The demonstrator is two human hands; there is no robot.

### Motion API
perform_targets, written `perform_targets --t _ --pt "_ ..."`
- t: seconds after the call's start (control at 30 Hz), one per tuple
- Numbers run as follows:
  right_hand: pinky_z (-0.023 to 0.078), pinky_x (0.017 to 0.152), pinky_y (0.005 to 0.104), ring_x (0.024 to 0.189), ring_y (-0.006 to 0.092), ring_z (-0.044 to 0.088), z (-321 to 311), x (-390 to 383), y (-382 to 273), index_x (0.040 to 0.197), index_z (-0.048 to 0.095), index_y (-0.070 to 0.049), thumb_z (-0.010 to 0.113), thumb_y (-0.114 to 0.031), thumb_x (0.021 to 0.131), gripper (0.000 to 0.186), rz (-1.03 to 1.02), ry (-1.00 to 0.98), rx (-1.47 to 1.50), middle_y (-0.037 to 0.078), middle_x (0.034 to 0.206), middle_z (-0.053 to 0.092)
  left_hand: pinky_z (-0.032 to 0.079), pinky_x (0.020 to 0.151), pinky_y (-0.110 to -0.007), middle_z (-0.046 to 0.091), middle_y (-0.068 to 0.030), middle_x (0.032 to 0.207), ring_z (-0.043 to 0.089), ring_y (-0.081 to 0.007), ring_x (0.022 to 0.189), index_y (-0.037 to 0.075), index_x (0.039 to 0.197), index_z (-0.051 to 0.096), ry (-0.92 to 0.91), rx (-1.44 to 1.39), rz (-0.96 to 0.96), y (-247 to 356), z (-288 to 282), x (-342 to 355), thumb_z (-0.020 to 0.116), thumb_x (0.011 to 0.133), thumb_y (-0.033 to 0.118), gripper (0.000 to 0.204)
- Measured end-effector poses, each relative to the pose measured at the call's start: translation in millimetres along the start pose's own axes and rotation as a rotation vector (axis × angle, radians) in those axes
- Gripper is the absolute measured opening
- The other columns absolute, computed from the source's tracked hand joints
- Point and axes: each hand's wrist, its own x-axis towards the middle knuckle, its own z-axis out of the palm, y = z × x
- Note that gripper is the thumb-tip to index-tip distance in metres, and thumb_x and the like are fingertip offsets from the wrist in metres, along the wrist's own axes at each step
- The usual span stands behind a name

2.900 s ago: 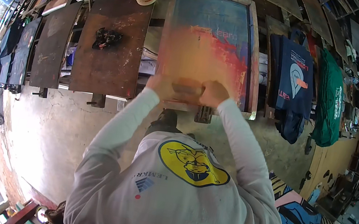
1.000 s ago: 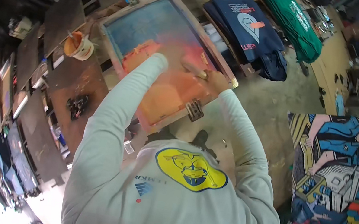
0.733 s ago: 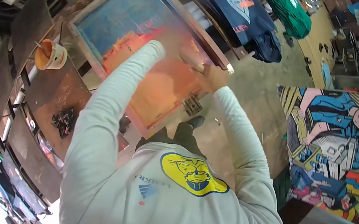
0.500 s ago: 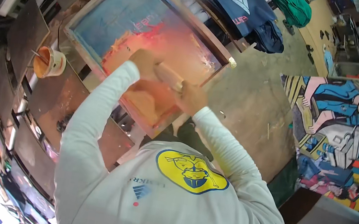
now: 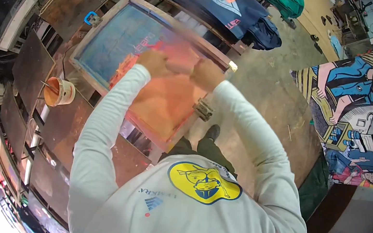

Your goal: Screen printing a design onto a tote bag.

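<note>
A wooden-framed silkscreen [image 5: 107,31] lies at an angle, its mesh blue at the far left and smeared with orange and pink ink across the lower right. My left hand [image 5: 155,62] and my right hand [image 5: 205,74] are closed around the two ends of a squeegee [image 5: 178,68] on the inked mesh, its outline blurred. A blue-handled clamp [image 5: 90,18] is at the frame's far corner and a metal clamp [image 5: 203,109] at the near right side. An orange-stained bucket [image 5: 57,92] with a stick in it stands to the left.
Worn boards [image 5: 31,67] on racks surround the screen at left and behind. Navy bags [image 5: 213,6] and a green bundle [image 5: 283,0] lie beyond it. At right are the concrete floor [image 5: 281,121] and a painted cartoon panel [image 5: 359,105]. My shoe [image 5: 213,133] shows below.
My view has swung round from facing the screen squarely to seeing it slanted. In the last half second my right hand has moved up the screen with the squeegee, now nearly level with my left.
</note>
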Motion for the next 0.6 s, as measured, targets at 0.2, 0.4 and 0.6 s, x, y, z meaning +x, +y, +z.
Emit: perform_targets --t 0.2,0.4,0.6 --pt "0.055 0.073 0.0469 0.083 0.0354 0.069 -24.6 18.5 37.3 0.086 0.073 -0.009 0.062 -0.022 0.076 0.020 0.065 -0.051 0.044 0.017 0.088 0.071 0.055 0.084 -0.045 0.073 -0.0137 0.097 0.068 -0.0352 0.093 0.015 0.095 0.075 -0.045 -0.053 0.012 34.2 -26.4 59.0 0.079 0.061 0.058 0.055" --pt "0.055 0.074 0.0450 0.083 0.0357 0.068 -10.8 21.1 41.7 0.083 0.068 -0.009 0.065 -0.027 0.073 0.021 0.210 -0.068 0.111 0.016 0.081 0.069 0.055 0.084 -0.046 0.073 -0.0131 0.095 0.069 -0.0349 0.090 0.014 0.092 0.074 -0.130 0.029 0.061 23.0 -2.1 76.8 0.079 0.061 0.057 0.053" --pt "0.055 0.070 0.0473 0.082 0.0356 0.069 0.5 16.8 26.2 0.087 0.068 -0.009 0.068 -0.026 0.077 0.020 0.190 -0.174 -0.051 0.015 0.083 0.071 0.055 0.079 -0.047 0.073 -0.0151 0.089 0.069 -0.0358 0.084 0.012 0.088 0.073 -0.080 0.054 0.066 16.7 8.6 60.6 0.081 0.059 0.057 0.054"
